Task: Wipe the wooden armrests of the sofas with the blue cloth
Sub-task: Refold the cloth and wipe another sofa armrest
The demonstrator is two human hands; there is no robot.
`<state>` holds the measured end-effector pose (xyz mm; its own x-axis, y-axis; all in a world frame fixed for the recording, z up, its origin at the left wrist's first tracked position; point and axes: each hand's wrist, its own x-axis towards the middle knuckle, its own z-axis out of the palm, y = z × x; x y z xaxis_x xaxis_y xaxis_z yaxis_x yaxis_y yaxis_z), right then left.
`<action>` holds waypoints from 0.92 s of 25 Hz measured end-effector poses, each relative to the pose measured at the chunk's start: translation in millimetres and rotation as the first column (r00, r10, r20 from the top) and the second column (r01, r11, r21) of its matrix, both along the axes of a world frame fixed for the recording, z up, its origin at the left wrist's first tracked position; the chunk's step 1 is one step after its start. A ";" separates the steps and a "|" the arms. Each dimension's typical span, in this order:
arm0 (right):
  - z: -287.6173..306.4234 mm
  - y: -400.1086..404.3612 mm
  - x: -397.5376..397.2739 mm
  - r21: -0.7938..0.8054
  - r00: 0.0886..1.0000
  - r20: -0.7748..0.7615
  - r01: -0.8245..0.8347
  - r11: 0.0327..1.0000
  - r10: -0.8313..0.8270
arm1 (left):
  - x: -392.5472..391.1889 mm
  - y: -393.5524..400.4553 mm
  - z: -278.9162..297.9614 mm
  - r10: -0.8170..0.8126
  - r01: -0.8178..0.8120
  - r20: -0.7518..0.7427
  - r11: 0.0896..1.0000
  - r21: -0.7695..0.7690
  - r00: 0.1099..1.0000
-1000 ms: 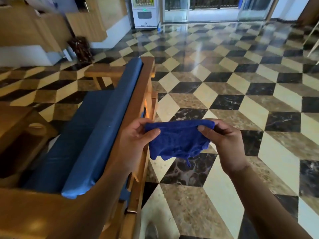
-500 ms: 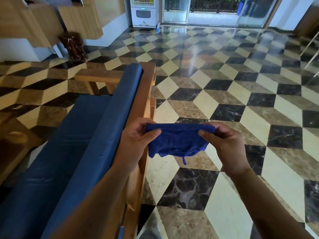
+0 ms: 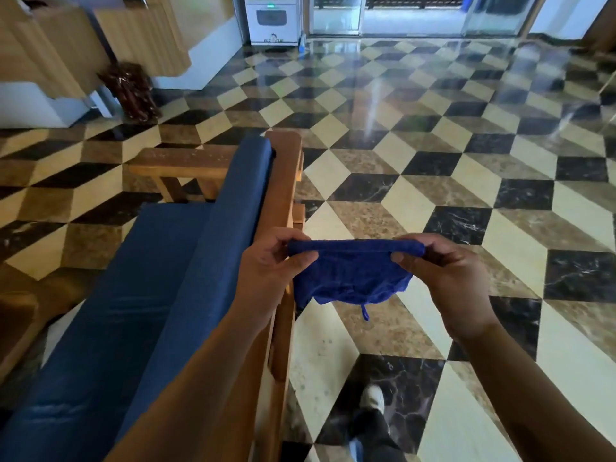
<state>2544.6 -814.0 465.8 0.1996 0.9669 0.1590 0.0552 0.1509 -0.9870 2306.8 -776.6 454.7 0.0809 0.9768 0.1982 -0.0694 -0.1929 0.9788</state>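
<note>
Held the blue cloth (image 3: pixel 350 275) stretched in the air behind the sofa (image 3: pixel 186 261), left hand (image 3: pixel 270 265) and right hand (image 3: pixel 440 275) pinched on its top corners. Looked light, soft, floppy; best bunched into one palm for wiping the armrest (image 3: pixel 180 163).

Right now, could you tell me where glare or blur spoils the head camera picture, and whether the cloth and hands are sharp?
Head view: window glare streaks across the polished floor at the top; the edges bend from the wide lens; the blue cloth, left hand and right hand are fairly sharp.
</note>
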 end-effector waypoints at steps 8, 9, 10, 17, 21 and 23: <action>-5.4 154.2 79.0 0.049 0.997 -0.012 -0.073 0.996 0.074 | 74.8 143.8 -1.1 0.020 -0.016 -0.074 0.998 0.055 0.997; -3.8 172.7 91.7 0.045 0.997 -0.026 -0.074 0.996 0.076 | 85.7 161.1 2.4 0.008 -0.004 -0.079 0.999 0.051 0.997; -1.2 192.1 104.6 0.050 0.996 -0.033 -0.082 0.995 0.083 | 97.3 180.6 5.4 0.004 0.000 -0.082 0.998 0.057 0.997; -2.7 316.8 147.2 -0.007 0.996 -0.012 -0.094 0.996 0.094 | 141.7 295.1 2.5 -0.014 0.013 -0.030 1.000 -0.025 0.999; -10.9 395.9 148.7 -0.021 0.995 0.011 -0.099 0.995 0.099 | 141.5 372.6 -6.9 -0.002 0.001 -0.014 1.000 -0.029 1.000; -14.5 438.0 146.0 -0.027 0.995 0.035 -0.095 0.995 0.096 | 141.2 415.3 -12.0 0.029 -0.029 -0.022 0.999 -0.017 0.999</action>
<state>2690.6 -375.9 451.3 0.1008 0.9850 0.1399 0.0780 0.1324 -0.9881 2447.9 -361.3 442.7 0.0566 0.9821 0.1795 -0.0428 -0.1772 0.9832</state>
